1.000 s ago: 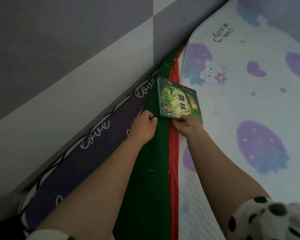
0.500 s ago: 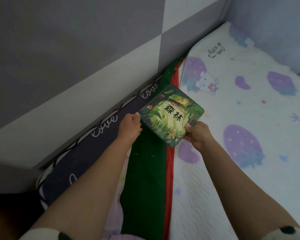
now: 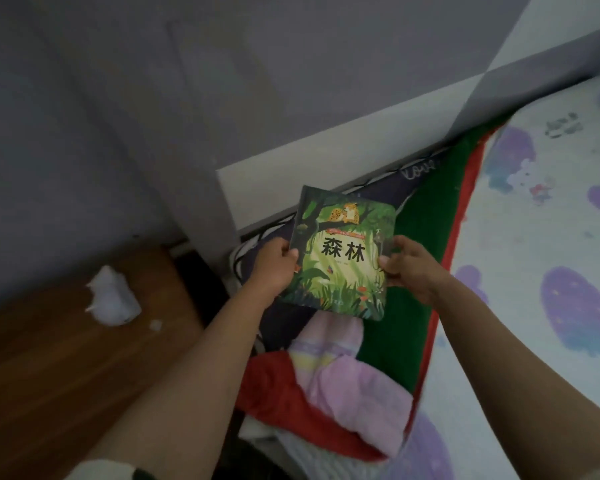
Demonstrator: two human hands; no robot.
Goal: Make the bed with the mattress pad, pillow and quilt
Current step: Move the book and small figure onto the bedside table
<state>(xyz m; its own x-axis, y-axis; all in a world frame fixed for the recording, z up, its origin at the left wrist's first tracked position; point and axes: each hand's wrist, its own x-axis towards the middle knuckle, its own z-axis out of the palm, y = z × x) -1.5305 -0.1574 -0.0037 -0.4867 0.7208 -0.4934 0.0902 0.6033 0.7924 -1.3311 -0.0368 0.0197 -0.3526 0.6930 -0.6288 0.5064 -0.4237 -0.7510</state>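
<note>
Green book (image 3: 342, 252) is gripped at its side edges by left hand (image 3: 274, 268) and right hand (image 3: 409, 271); a second ago it lay by the mattress pad (image 3: 541, 341), now spread untouched right of the fingers.

**One head-worn view, tilted down at the bed's edge**

The single wide-angle camera sits on the person's head and looks forward and down along both forearms. It faces the wall (image 3: 222, 81) beside the bed. The left hand (image 3: 274, 268) and right hand (image 3: 413, 271), gripping a book (image 3: 343, 254), sit near the lens at mid-frame. A table (image 3: 66, 375) fills the lower left, and the mattress pad (image 3: 534, 271) fills the right side.
</note>
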